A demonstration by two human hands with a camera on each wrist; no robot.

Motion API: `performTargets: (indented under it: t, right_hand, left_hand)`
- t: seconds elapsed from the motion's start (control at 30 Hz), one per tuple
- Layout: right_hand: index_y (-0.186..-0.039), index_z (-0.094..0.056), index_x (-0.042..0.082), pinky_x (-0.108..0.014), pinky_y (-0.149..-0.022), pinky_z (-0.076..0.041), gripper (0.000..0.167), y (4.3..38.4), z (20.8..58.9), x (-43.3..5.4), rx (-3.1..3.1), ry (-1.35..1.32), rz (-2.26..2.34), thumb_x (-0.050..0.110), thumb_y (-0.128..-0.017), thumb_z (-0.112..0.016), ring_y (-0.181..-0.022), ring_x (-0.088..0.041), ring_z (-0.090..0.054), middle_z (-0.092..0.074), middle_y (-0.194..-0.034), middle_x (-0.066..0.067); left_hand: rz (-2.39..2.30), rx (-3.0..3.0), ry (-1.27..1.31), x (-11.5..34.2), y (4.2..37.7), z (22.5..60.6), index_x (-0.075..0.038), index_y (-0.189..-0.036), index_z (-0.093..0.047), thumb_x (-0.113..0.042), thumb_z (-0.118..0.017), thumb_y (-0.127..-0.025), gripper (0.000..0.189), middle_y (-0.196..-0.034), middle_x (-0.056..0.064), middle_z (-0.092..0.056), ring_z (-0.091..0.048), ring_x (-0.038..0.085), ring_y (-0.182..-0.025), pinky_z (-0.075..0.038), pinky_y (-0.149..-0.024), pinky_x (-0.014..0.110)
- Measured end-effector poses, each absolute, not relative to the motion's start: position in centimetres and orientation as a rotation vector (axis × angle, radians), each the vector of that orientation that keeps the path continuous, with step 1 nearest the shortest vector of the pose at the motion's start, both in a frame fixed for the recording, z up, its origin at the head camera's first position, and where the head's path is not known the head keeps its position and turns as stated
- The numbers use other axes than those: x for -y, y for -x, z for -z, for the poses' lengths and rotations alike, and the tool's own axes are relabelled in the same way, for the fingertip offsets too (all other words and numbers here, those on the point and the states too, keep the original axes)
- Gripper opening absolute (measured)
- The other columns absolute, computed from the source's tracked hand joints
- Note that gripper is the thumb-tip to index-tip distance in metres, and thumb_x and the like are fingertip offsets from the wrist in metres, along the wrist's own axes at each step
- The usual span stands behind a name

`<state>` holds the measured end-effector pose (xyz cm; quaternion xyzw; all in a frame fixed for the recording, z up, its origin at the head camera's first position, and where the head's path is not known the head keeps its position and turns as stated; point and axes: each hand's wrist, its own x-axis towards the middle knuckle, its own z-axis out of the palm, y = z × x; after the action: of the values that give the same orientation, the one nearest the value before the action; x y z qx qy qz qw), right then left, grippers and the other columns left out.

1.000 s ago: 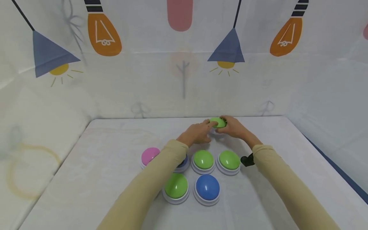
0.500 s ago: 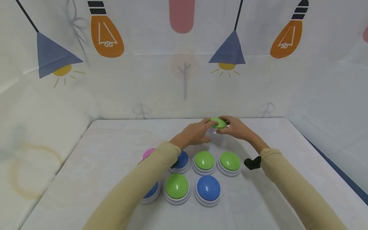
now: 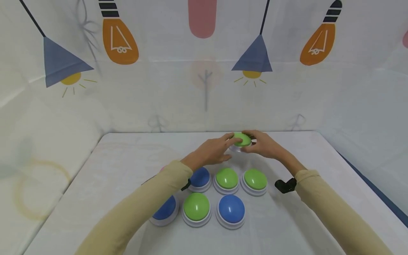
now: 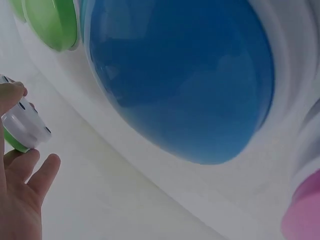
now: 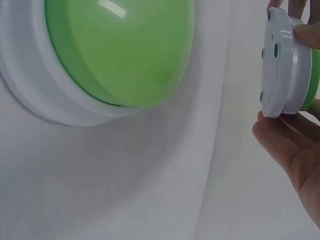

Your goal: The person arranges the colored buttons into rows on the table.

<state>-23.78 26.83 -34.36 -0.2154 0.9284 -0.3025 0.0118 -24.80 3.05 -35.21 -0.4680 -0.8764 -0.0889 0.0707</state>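
Near the table's back edge, a green dome push button (image 3: 243, 140) with a white base is held just off the surface. My right hand (image 3: 266, 143) grips its right side, with thumb and fingers on either side of the body. The left hand (image 3: 211, 150) reaches in from the left, its index finger stretched onto the green dome and its thumb pointing below. In the right wrist view the button's white base (image 5: 280, 70) shows small dark holes or feet on its underside. The same base (image 4: 27, 122) appears at the left wrist view's edge.
On the white table in front of the hands stand two more green buttons (image 3: 226, 178) (image 3: 255, 179) beside a blue button (image 3: 199, 177). Nearer are a blue (image 3: 164, 207), a green (image 3: 196, 206) and another blue button (image 3: 231, 208). A pink button (image 4: 305, 210) is mostly behind the left sleeve.
Both forearms have swung outward, the left one uncovering blue buttons while covering the pink one. The hands and held button have dropped slightly toward the table, keeping the same contact.
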Motion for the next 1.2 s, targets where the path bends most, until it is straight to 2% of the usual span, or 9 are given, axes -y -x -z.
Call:
performTargets:
  t: [0.37, 0.67, 0.93, 1.2]
  right_hand:
    - [-0.146, -0.041, -0.003, -0.05, -0.106, -0.045, 0.075, 21.2, 34.1, -26.6, -2.88, 0.804, 1.02, 0.02, -0.084, -0.077, -0.129, -0.035, -0.05, -0.048, -0.144, -0.019]
    - [-0.145, -0.042, -0.002, -0.051, -0.103, -0.046, 0.073, 18.5, 34.0, -26.6, -2.901, 0.887, 1.0, 0.022, -0.086, -0.077, -0.127, -0.037, -0.052, -0.051, -0.139, -0.019]
    - [-0.145, -0.043, -0.001, -0.048, -0.104, -0.045, 0.073, 16.9, 34.0, -26.6, -2.905, 0.896, 1.007, 0.017, -0.084, -0.079, -0.13, -0.036, -0.05, -0.051, -0.139, -0.016]
    - [-0.145, -0.045, 0.001, -0.044, -0.102, -0.048, 0.075, 15.2, 33.7, -26.4, -2.951, 0.872, 0.926, 0.016, -0.081, -0.081, -0.126, -0.03, -0.054, -0.053, -0.137, -0.012]
  left_hand:
    - [0.16, 2.471, 1.467, -2.0, 23.0, 34.8, -0.025, -0.147, -0.044, -0.032, -0.071, -0.092, 0.062, -0.152, 0.014, -0.042, -0.065, 0.013, -0.074, -0.051, -0.054, 0.022]
    - [0.082, 2.269, 1.548, -1.4, 21.3, 34.6, -0.025, -0.143, -0.046, -0.031, -0.072, -0.091, 0.059, -0.149, 0.014, -0.046, -0.068, 0.014, -0.072, -0.051, -0.054, 0.02]
    - [0.064, 2.198, 1.555, -1.5, 20.0, 34.8, -0.026, -0.141, -0.048, -0.03, -0.073, -0.09, 0.057, -0.147, 0.013, -0.049, -0.072, 0.017, -0.089, -0.054, -0.057, 0.022]
    - [0.081, 2.121, 1.558, -1.3, 18.8, 35.0, -0.028, -0.138, -0.05, -0.029, -0.074, -0.088, 0.055, -0.145, 0.012, -0.051, -0.071, 0.019, -0.102, -0.057, -0.064, 0.025]
